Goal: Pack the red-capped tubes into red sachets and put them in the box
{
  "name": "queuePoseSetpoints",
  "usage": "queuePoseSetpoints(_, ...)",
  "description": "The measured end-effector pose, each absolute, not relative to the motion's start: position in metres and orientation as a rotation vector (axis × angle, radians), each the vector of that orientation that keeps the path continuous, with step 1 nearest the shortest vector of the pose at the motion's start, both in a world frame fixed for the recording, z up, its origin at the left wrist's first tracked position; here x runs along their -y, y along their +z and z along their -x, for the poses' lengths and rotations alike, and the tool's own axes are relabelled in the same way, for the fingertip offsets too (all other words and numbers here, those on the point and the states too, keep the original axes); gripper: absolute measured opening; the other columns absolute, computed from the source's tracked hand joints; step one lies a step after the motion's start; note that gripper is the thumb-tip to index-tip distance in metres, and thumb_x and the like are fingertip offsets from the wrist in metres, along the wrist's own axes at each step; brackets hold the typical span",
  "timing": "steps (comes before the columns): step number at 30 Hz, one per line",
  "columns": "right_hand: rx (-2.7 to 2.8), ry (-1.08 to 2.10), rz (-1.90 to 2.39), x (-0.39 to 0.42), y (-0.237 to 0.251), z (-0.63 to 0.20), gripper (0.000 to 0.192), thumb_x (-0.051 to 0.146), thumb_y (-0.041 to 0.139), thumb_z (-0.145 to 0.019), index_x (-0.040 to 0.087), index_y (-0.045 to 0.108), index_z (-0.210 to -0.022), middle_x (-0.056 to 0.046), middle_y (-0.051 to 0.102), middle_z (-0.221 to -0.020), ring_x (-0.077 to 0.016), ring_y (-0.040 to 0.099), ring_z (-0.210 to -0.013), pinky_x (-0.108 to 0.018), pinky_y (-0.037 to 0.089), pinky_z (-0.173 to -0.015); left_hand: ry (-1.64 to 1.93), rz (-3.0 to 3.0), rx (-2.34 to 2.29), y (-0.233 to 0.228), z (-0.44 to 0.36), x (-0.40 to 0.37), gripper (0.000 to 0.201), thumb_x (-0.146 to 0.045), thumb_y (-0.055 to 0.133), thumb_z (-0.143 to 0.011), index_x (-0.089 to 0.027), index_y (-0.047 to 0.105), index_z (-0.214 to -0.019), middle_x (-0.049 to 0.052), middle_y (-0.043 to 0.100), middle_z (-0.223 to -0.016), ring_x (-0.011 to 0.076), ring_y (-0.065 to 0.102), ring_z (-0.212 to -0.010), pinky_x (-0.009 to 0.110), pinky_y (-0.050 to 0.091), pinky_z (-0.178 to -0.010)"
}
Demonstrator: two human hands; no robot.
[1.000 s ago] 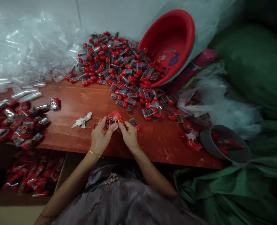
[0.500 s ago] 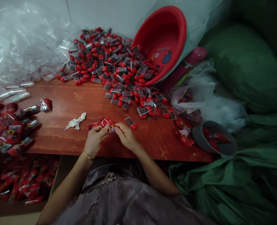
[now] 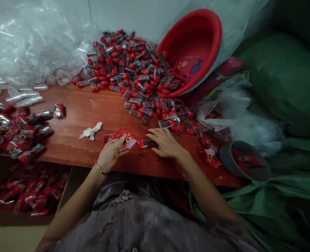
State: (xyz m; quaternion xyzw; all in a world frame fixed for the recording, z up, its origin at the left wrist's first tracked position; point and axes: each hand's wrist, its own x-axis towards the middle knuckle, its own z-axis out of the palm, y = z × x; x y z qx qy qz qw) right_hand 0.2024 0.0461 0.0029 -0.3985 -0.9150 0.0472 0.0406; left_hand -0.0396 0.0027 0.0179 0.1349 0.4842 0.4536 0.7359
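two hands (image 3: 112,152), one red basin (image 3: 197,38), one white scrap (image 3: 90,131)

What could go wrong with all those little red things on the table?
The red basin is tipped on its side, so the pile of red-capped pieces spilling from it might slide further. Finished packets lie by the table's left edge and could drop off. The left hand holds its red packet only loosely.

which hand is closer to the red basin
Right. The right hand lies flat on the table below the red basin, at the edge of the spilled pile. The left hand is further left and nearer the table edge, holding a red packet.
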Motion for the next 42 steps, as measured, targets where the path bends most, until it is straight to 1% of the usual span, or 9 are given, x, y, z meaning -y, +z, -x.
queuePoseSetpoints(2,2.756,0.186,1.227,-0.042,-0.002,-0.201,0.044,0.029,0.063,-0.078,0.017,0.056,-0.119,-0.014,0.054,-0.130,-0.0288,0.045,-0.118,-0.048,0.030,-0.099,0.999,-0.299,-1.070,0.019,0.038,-0.001,0.033,-0.035,0.083,-0.055,-0.016,0.057,-0.061,0.000,0.067,-0.059,0.0134,0.064,-0.056,0.026,0.051,-0.063)
queuePoseSetpoints(6,2.611,0.268,1.347,-0.035,-0.013,-0.198,0.024,0.028,0.064,-0.080,0.016,0.059,-0.100,-0.013,0.063,-0.113,-0.0259,0.054,-0.103,-0.042,0.039,-0.091,1.066,-0.311,-1.119,0.018,0.035,0.001,0.039,-0.034,0.086,-0.049,-0.015,0.054,-0.059,-0.001,0.065,-0.056,0.0122,0.062,-0.054,0.025,0.051,-0.060)
queuePoseSetpoints(10,2.243,0.494,1.541,-0.013,-0.016,-0.193,0.026,0.028,0.064,-0.078,0.019,0.057,-0.102,-0.006,0.068,-0.089,-0.0210,0.061,-0.079,-0.034,0.047,-0.072,1.062,-0.333,-1.130,0.013,0.036,0.004,0.041,-0.044,0.083,-0.051,-0.014,0.056,-0.062,0.002,0.067,-0.059,0.0131,0.063,-0.056,0.025,0.051,-0.059)
queuePoseSetpoints(12,2.046,0.628,1.478,0.002,-0.013,-0.190,0.030,0.029,0.063,-0.079,0.020,0.057,-0.106,-0.005,0.069,-0.092,-0.0196,0.064,-0.079,-0.031,0.050,-0.068,1.033,-0.345,-1.110,0.012,0.037,0.004,0.043,-0.047,0.082,-0.052,-0.014,0.060,-0.067,0.004,0.068,-0.062,0.0144,0.065,-0.058,0.025,0.052,-0.060)
queuePoseSetpoints(17,1.887,0.627,1.274,0.033,0.005,-0.179,0.036,0.031,0.063,-0.079,0.023,0.059,-0.114,-0.006,0.069,-0.108,-0.0216,0.066,-0.097,-0.034,0.053,-0.083,0.996,-0.373,-1.070,0.014,0.034,0.004,0.038,-0.046,0.080,-0.058,-0.013,0.062,-0.067,0.005,0.069,-0.062,0.0149,0.065,-0.057,0.025,0.052,-0.058)
queuePoseSetpoints(23,1.939,0.664,1.223,0.040,0.013,-0.171,0.036,0.028,0.065,-0.076,0.023,0.061,-0.112,-0.006,0.071,-0.104,-0.0203,0.068,-0.091,-0.032,0.054,-0.081,1.040,-0.444,-1.101,0.021,0.030,0.006,0.039,-0.045,0.082,-0.053,-0.012,0.066,-0.064,0.004,0.068,-0.061,0.0124,0.062,-0.054,0.023,0.051,-0.058)
queuePoseSetpoints(29,1.928,0.798,1.196,0.039,0.012,-0.166,0.033,0.027,0.066,-0.074,0.022,0.063,-0.106,-0.003,0.072,-0.091,-0.0180,0.068,-0.075,-0.029,0.055,-0.071,1.140,-0.593,-1.134,0.022,0.027,0.008,0.042,-0.050,0.082,-0.047,-0.013,0.070,-0.063,0.002,0.068,-0.060,0.0123,0.059,-0.055,0.025,0.051,-0.062)
queuePoseSetpoints(35,1.867,0.684,1.280,0.039,0.005,-0.161,0.033,0.027,0.064,-0.075,0.022,0.062,-0.108,-0.004,0.071,-0.095,-0.0186,0.068,-0.081,-0.029,0.054,-0.073,1.159,-0.650,-1.149,0.017,0.026,0.008,0.036,-0.045,0.081,-0.053,-0.013,0.072,-0.067,0.001,0.069,-0.064,0.0112,0.058,-0.057,0.024,0.049,-0.063)
queuePoseSetpoints(42,1.783,0.581,1.322,0.042,-0.004,-0.145,0.034,0.029,0.064,-0.077,0.023,0.060,-0.110,-0.004,0.071,-0.096,-0.0187,0.068,-0.080,-0.031,0.056,-0.075,1.171,-0.520,-1.033,0.013,0.013,0.014,0.033,-0.032,0.086,-0.047,-0.014,0.072,-0.071,0.001,0.070,-0.069,0.0106,0.060,-0.061,0.023,0.048,-0.066)
